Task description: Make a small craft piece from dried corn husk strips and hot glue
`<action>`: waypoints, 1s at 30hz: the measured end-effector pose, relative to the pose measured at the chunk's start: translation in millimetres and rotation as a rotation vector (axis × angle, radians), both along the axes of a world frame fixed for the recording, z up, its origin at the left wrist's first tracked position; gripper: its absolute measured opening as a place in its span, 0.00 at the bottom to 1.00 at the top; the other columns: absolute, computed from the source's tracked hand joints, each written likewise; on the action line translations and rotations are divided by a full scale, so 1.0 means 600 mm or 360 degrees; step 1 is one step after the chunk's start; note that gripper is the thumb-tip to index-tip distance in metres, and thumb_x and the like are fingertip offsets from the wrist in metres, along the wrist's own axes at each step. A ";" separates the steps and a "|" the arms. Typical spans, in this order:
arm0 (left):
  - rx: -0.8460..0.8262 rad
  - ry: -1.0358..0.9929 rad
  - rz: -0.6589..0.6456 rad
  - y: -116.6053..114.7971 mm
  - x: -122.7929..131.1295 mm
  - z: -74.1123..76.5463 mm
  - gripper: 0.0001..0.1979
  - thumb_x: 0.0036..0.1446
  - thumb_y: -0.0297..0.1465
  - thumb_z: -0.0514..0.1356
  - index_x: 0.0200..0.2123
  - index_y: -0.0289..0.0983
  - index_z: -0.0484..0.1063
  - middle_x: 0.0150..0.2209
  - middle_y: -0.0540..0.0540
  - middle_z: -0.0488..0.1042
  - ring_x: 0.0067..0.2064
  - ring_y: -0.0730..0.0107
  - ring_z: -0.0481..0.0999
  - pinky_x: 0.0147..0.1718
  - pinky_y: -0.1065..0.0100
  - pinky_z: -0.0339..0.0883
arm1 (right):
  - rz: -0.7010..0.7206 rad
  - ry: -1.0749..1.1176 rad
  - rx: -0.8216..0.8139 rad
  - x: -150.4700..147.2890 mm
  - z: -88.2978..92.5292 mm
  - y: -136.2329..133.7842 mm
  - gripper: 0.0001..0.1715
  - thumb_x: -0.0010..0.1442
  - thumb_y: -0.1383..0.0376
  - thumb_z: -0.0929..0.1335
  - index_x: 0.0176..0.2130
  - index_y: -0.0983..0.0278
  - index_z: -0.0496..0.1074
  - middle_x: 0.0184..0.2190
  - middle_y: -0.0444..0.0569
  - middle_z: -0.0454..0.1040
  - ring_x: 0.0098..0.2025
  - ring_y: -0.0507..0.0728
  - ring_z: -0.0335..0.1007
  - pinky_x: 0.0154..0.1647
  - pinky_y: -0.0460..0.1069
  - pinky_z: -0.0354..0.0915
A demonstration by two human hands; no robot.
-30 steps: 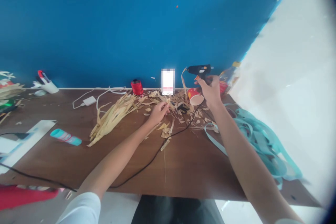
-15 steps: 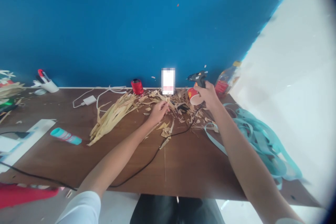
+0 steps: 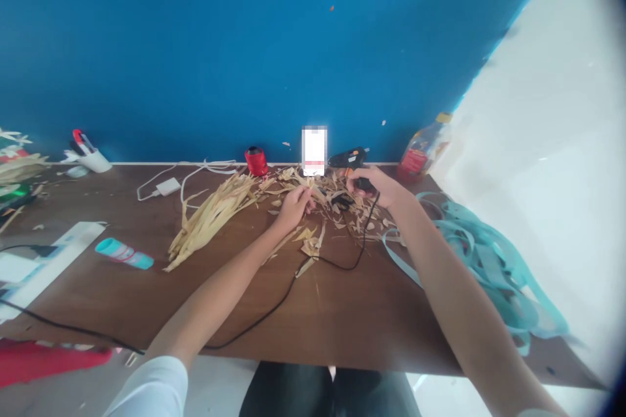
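1. Nearest, two bare forearms reach out over a brown wooden surface (image 3: 342,319). One black cord (image 3: 274,306) runs across it from the left edge up to the right hand.
2. To the left lie one sheet of white paper (image 3: 49,260) and one teal tube (image 3: 124,254) on its side. Any print on the tube is too small to read.
3. At the right edge sits one tangled heap of teal strips (image 3: 489,267).
4. Farther in, one long bundle of dried husk strips (image 3: 210,215) lies just left of the hands.
5. The left hand (image 3: 292,206) has a narrow grip, its fingertips pinched on the husk scraps (image 3: 337,208) littered mid-surface.
6. The right hand (image 3: 379,186) has its grip closed round the handle of one black glue gun (image 3: 348,158), held low over the scraps near the back edge.
7. Along the back edge stand:
   - one white charger (image 3: 167,187) with its cable
   - one small red pot (image 3: 256,161)
   - one upright phone (image 3: 313,150), its screen blurred
   - one bottle (image 3: 423,150) with a yellow cap and a red label, its wording unreadable
   - one white cup (image 3: 92,159) of pens, far left
8. Behind it all is a deep blue wall (image 3: 244,45), which meets a white wall (image 3: 548,111) at the right.
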State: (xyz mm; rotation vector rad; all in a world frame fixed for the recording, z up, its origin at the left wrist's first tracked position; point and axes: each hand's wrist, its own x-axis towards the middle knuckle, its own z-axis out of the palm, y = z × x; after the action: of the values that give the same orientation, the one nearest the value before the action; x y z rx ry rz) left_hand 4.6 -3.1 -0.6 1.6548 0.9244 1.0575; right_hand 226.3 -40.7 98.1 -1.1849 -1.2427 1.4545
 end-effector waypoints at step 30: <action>-0.0035 0.0169 -0.0006 0.000 0.006 -0.011 0.18 0.64 0.44 0.47 0.37 0.36 0.67 0.21 0.52 0.61 0.21 0.76 0.60 0.22 0.72 0.55 | -0.0232 -0.0585 -0.0016 -0.033 -0.022 -0.001 0.14 0.45 0.58 0.72 0.24 0.62 0.65 0.17 0.43 0.66 0.17 0.48 0.58 0.14 0.45 0.49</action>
State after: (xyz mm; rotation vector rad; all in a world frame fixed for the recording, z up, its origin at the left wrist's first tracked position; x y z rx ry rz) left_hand 8.3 -3.2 -7.2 1.7070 0.9980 0.9609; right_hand 206.7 -41.6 84.6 -1.5654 -1.3584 1.1705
